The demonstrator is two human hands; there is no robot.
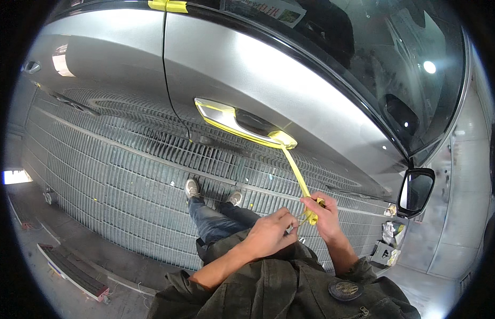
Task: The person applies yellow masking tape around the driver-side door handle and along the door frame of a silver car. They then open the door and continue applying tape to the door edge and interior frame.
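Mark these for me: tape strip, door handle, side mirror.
Tape strip (295, 171): head view, middle of its stretch between door handle and right hand (327, 215).
Door handle (221, 116): head view, silver part inside the yellow edging.
Side mirror (418, 190): head view, on its glass.

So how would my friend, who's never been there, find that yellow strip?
Find the big silver car door, then the handle edged in yellow tape. From the handle's right end, a long yellow strip runs down to the right hand. Unlike the tape around the handle, it stretches through open air.
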